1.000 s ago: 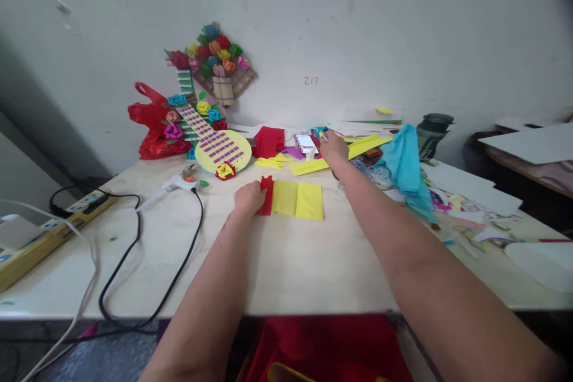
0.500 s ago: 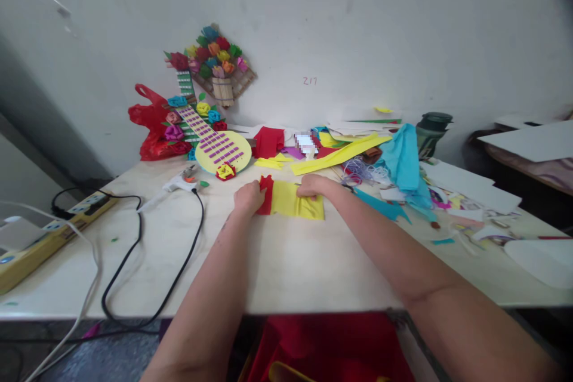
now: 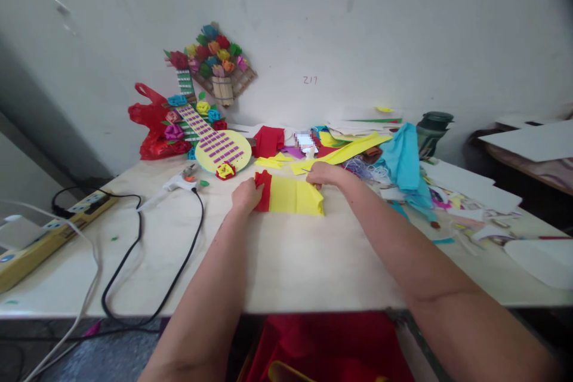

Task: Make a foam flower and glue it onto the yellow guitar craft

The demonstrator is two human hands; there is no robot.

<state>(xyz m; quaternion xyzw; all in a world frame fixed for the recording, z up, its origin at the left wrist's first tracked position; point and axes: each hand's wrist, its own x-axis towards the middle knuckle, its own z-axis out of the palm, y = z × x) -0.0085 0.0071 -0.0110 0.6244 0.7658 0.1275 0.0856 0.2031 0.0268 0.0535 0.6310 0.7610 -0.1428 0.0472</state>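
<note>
A pale table [image 3: 286, 262] fills the middle of the frame, with a white wall across the top. At upper left of centre stands a paper guitar [image 3: 213, 142] with paper flowers, a red plastic bag [image 3: 150, 125] behind it; a heap of coloured paper scraps [image 3: 394, 161] runs off to the right, and a black cable [image 3: 147, 250] loops at lower left.

Just above the frame's centre lies the yellow sheet [image 3: 295, 196], flat on the table, its long axis running left to right, with a red strip [image 3: 264, 191] at its left end. The left hand [image 3: 245, 196] sits at that left end, fingers curled and pinching the red strip's edge. The right hand [image 3: 324, 174] rests at the sheet's upper right edge, fingers bent down onto it; whether it grips or only presses I cannot tell. Both hands touch the sheet, which spans the gap between them.
</note>
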